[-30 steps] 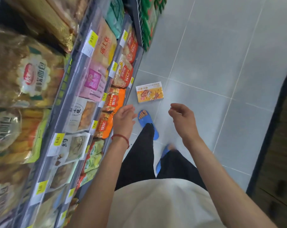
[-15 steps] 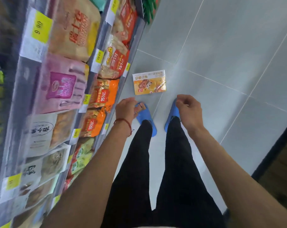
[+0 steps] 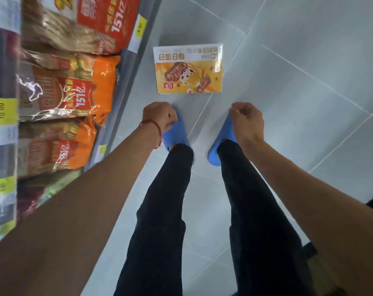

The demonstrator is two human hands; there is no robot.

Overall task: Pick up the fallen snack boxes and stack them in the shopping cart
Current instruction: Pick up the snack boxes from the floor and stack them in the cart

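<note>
Head view, looking down: nearest me are black trouser legs (image 3: 166, 199) ending in blue slippers (image 3: 177, 137) on the grey tiled floor (image 3: 298, 103). Above the slippers I see both hands. The left hand (image 3: 160, 117), a red cord (image 3: 157, 129) at its wrist, is clenched and holds nothing, and so is the right hand (image 3: 246, 119). Just beyond them the orange snack box (image 3: 188, 70) lies flat on the floor beside the shelf (image 3: 128, 92), touched by neither hand. Orange snack bags (image 3: 74, 90) fill the shelf.
</note>
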